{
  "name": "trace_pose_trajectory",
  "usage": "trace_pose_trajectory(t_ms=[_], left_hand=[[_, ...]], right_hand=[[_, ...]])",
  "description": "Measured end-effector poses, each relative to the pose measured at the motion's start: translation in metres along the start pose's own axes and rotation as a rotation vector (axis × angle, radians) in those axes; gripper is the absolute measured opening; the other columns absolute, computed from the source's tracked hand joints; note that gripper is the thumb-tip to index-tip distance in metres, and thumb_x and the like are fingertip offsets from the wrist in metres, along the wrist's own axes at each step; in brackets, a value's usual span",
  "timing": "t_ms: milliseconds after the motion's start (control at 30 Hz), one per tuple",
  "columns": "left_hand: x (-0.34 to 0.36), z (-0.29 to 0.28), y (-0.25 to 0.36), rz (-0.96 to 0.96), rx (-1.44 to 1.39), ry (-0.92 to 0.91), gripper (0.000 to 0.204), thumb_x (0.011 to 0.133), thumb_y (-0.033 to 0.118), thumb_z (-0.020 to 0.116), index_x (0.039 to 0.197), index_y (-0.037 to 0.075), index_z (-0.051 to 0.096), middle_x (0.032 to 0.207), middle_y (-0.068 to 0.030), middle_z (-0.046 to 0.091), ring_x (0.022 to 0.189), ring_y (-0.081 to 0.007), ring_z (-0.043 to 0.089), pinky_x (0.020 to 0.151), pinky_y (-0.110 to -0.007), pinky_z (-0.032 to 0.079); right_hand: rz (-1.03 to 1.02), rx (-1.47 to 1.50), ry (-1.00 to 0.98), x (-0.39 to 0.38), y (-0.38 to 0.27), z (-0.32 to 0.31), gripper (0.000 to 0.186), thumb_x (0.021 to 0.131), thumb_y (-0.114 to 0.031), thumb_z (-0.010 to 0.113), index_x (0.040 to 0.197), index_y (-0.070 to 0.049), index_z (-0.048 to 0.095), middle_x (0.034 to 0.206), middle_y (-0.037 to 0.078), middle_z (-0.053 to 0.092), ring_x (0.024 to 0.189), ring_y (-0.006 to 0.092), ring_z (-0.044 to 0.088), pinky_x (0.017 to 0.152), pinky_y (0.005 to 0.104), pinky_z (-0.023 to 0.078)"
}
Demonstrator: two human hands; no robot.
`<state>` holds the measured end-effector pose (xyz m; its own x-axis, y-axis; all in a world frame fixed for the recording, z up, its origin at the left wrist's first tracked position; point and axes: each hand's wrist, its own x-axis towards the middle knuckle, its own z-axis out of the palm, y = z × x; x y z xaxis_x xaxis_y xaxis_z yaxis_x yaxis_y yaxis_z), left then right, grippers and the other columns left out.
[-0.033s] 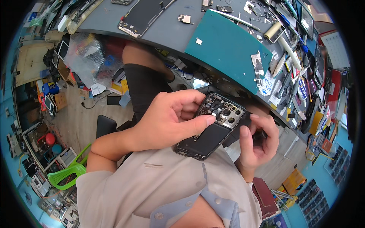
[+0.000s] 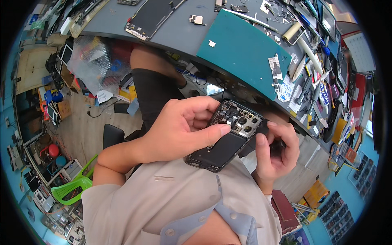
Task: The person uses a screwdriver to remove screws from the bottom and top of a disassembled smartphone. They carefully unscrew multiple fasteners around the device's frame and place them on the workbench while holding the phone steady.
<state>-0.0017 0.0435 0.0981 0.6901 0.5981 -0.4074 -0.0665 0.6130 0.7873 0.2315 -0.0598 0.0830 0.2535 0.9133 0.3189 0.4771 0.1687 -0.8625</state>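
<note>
My left hand is closed around a smartphone whose screen is off, so its insides show. The thumb presses on the inner face near the middle, and the other fingers go behind the far left edge. Inside lie a long black battery, a metal camera module with several round lenses, and small boards and connectors. The phone is tilted in front of my shirt, off the bench. Just right of it, my right hand has its thumb and forefinger apart with nothing visible between them; its other fingers curl inward.
Ahead stands a grey workbench with a teal mat. A detached phone screen, a small metal part and a strip of parts lie on it. Tools crowd the right side. A green plastic chair stands at lower left.
</note>
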Motion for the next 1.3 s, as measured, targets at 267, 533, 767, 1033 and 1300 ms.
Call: trace_pose_trajectory(t_ms=[267, 533, 767, 1033, 1300], left_hand=[[0.004, -0.005, 0.000, 0.009, 0.007, -0.023, 0.028, 0.103, 0.002, 0.070, 0.129, -0.007, 0.065, 0.118, -0.0121, 0.077, 0.106, -0.0112, 0.071, 0.092, -0.029, 0.058], [0.003, -0.003, -0.003, 0.028, -0.009, -0.009, 0.028, 0.102, 0.001, 0.072, 0.128, -0.007, 0.066, 0.114, -0.0098, 0.077, 0.103, -0.0094, 0.071, 0.087, -0.027, 0.059], [0.005, -0.004, -0.002, 0.037, 0.002, -0.025, 0.028, 0.102, 0.003, 0.072, 0.128, -0.007, 0.066, 0.113, -0.0099, 0.077, 0.102, -0.0088, 0.071, 0.087, -0.026, 0.059], [0.005, -0.003, -0.003, 0.047, -0.017, -0.016, 0.028, 0.103, 0.005, 0.072, 0.127, -0.008, 0.067, 0.112, -0.0109, 0.078, 0.100, -0.0084, 0.071, 0.087, -0.026, 0.059], [0.004, -0.005, -0.004, 0.064, -0.010, -0.014, 0.028, 0.105, 0.007, 0.069, 0.128, -0.008, 0.068, 0.110, -0.0108, 0.079, 0.098, -0.0075, 0.071, 0.086, -0.026, 0.058]], right_hand=[[0.150, 0.160, -0.040, 0.030, -0.002, 0.011, 0.028, 0.084, 0.001, 0.081, 0.110, 0.005, 0.071, 0.076, 0.001, 0.058, 0.065, 0.0066, 0.047, 0.060, 0.0240, 0.033], [0.258, 0.203, -0.073, 0.036, -0.010, 0.013, 0.021, 0.085, 0.001, 0.083, 0.101, 0.004, 0.069, 0.079, 0.000, 0.063, 0.068, 0.0054, 0.050, 0.061, 0.0223, 0.036], [0.279, 0.202, -0.054, 0.035, -0.012, 0.014, 0.021, 0.086, 0.000, 0.084, 0.101, 0.003, 0.070, 0.077, -0.001, 0.062, 0.068, 0.0044, 0.051, 0.061, 0.0216, 0.036], [0.276, 0.210, -0.050, 0.035, -0.011, 0.016, 0.022, 0.086, 0.000, 0.084, 0.102, 0.004, 0.069, 0.076, -0.001, 0.061, 0.068, 0.0045, 0.051, 0.062, 0.0218, 0.037], [0.277, 0.204, -0.053, 0.035, -0.012, 0.017, 0.022, 0.085, 0.001, 0.083, 0.102, 0.004, 0.069, 0.078, -0.001, 0.062, 0.068, 0.0051, 0.051, 0.063, 0.0220, 0.037]])
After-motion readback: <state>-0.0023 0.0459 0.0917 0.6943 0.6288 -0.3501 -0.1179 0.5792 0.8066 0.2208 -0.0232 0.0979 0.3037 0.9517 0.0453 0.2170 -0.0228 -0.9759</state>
